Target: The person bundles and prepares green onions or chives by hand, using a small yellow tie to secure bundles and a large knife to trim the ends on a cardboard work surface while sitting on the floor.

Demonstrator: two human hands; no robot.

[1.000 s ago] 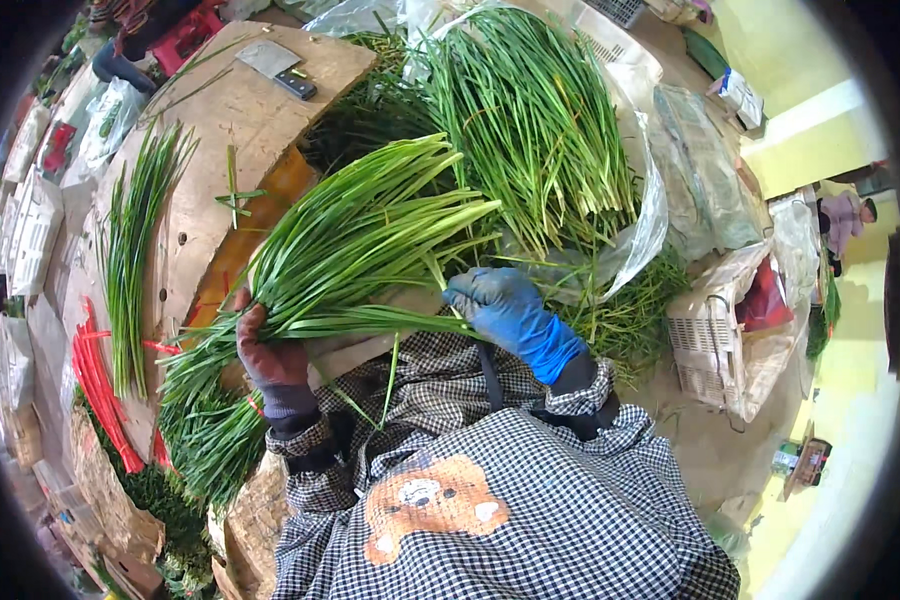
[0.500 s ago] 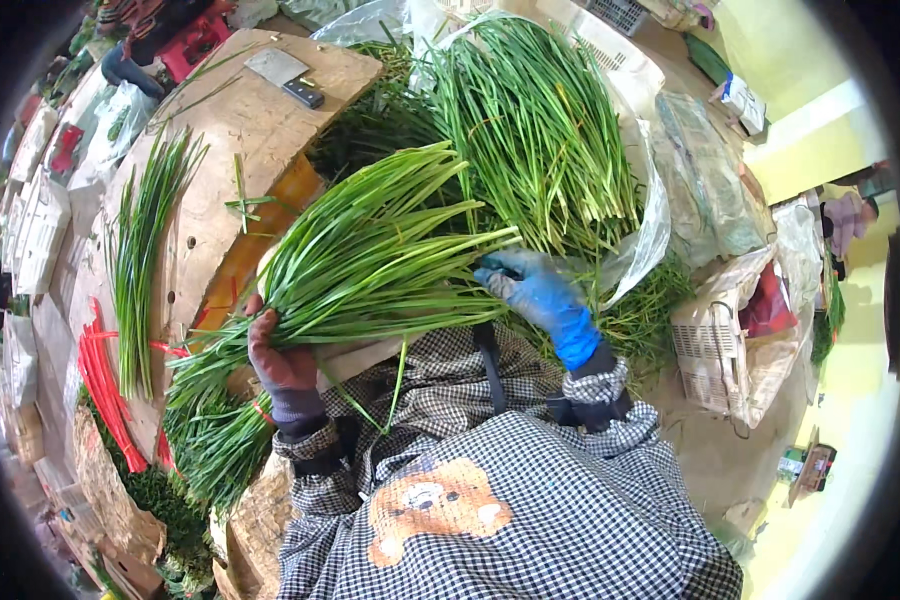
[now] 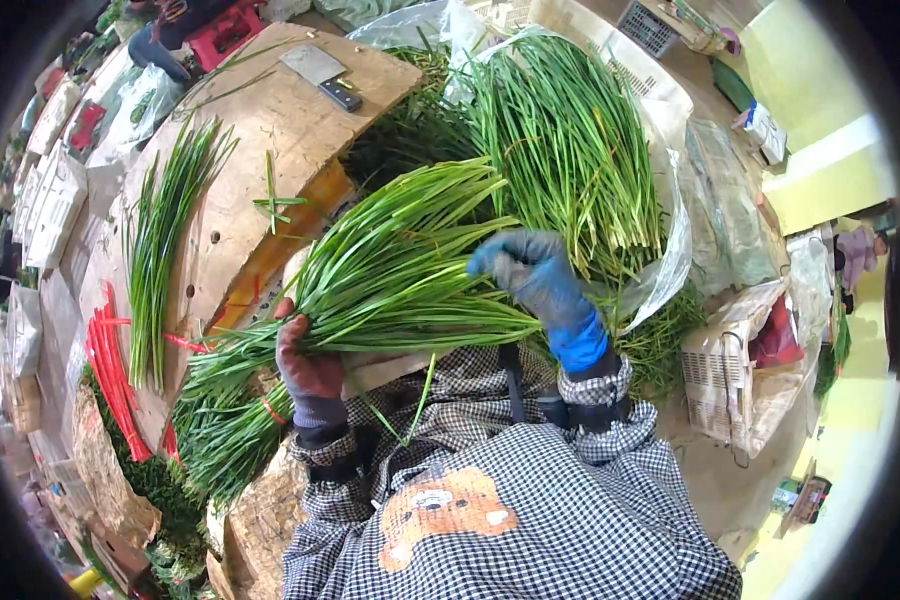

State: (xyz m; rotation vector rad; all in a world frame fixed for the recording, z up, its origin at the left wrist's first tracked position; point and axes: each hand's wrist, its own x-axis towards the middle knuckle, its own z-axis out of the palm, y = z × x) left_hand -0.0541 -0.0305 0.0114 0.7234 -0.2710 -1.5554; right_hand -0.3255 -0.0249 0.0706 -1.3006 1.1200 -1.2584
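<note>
My left hand (image 3: 308, 362), in a dark red and grey glove, is closed round a loose bunch of garlic chives (image 3: 405, 270) above my lap. The bunch fans out to the right, its leaves trailing to the lower left. My right hand (image 3: 535, 275), in a blue glove, is at the bunch's right end with fingers curled together; whatever they pinch is too small to tell. A tied bundle of chives (image 3: 235, 435) lies below my left hand, a red band around it. Behind, a large heap of chives (image 3: 570, 150) fills a plastic-lined crate (image 3: 660, 90).
On the wooden board (image 3: 290, 110) at left are a thin bunch of chives (image 3: 160, 270), a cleaver (image 3: 313, 65) and a small black device (image 3: 340, 94). Red ties (image 3: 113, 380) hang at its near edge. A white crate (image 3: 735, 370) stands at right.
My right hand has risen slightly from the chives' right end, and its fingers have curled in. My left hand keeps its hold. The whole view has shifted a little.
</note>
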